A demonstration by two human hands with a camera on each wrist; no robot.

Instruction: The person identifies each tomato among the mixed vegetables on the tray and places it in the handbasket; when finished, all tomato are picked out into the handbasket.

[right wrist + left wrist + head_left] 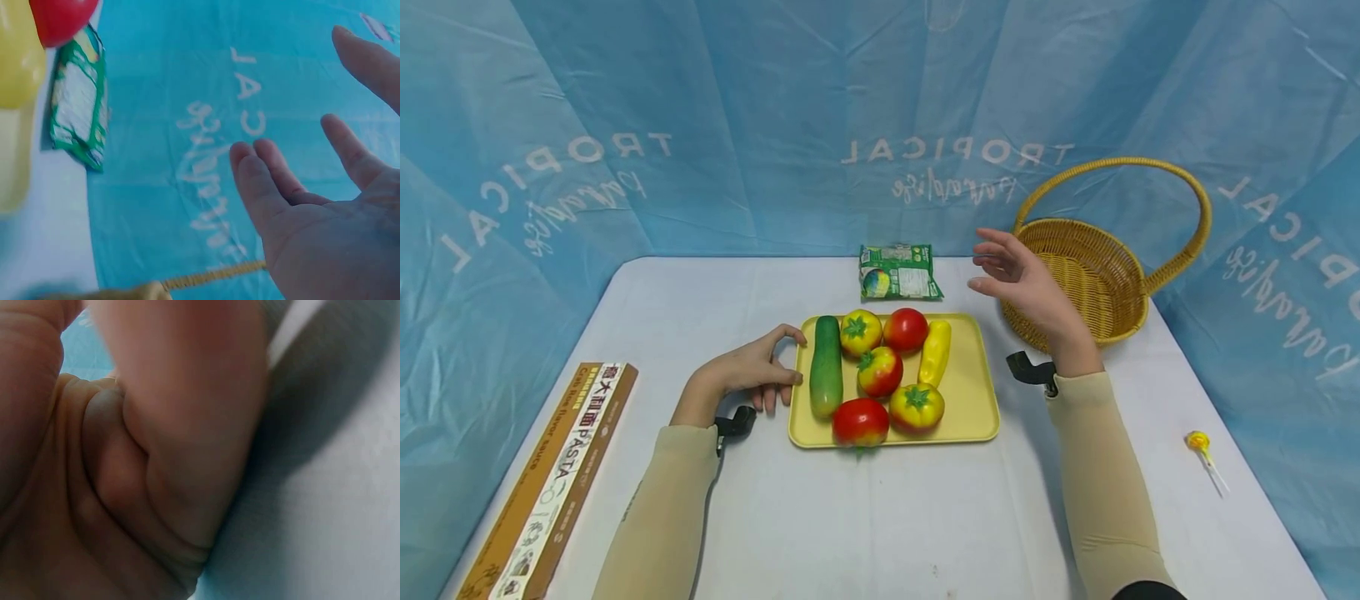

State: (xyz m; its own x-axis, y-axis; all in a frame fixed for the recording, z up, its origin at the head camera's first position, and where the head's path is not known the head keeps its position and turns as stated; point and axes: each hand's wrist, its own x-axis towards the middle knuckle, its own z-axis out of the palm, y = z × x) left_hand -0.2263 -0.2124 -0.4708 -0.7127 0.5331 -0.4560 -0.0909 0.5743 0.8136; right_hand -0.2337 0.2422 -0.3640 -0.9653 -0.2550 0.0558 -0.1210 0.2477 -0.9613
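Observation:
My left hand (751, 367) holds the left rim of a yellow tray (970, 392), index fingertip and thumb tip on the edge. In the left wrist view its bent fingers (187, 425) fill most of the picture, and the tray is hidden. On the tray lie a green cucumber (826, 367), a long yellow vegetable (935, 354) and several tomatoes, among them a red one (906, 330) and a yellow one (917, 407). My right hand (1026, 283) is raised beside a wicker basket (1093, 292), fingers spread and loosely bent, holding nothing.
Behind the tray lies a green snack packet (898, 272). A long pasta box (553, 475) lies along the left side. On the right is a yellow lollipop (1198, 442). Blue curtains (850, 100) hang around the white table (865, 533).

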